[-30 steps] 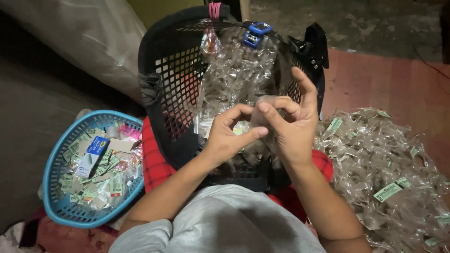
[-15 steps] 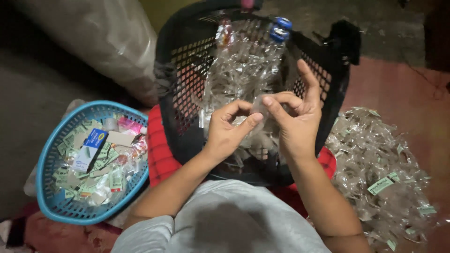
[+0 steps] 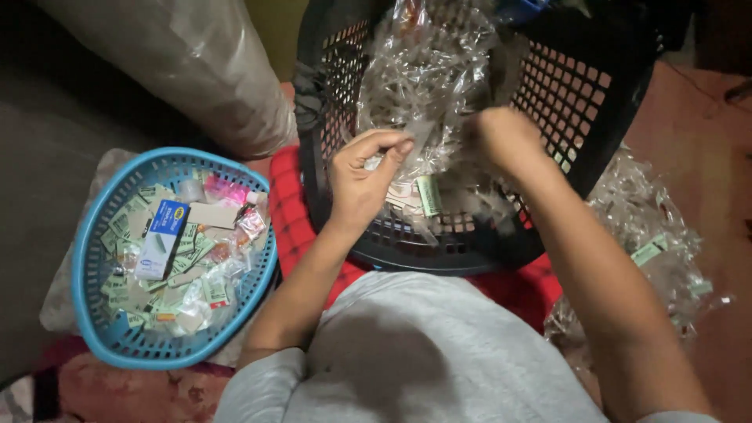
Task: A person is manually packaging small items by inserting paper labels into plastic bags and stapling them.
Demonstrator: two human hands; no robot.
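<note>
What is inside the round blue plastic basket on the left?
The round blue plastic basket holds many small green paper labels, a blue-and-white card box and a pink wrapper. The pile covers the basket's bottom, so anything beneath is hidden.

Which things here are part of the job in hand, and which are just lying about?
In hand:
left hand
right hand
clear plastic bottles
black basket

Lying about:
blue basket of labels
crushed bottle pile
large plastic sack

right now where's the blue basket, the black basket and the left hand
blue basket (image 3: 102,345): head view, on its near rim
black basket (image 3: 576,86): head view, on its right mesh wall
left hand (image 3: 362,184): head view, on the back of the hand, fingers pinching clear plastic
</note>
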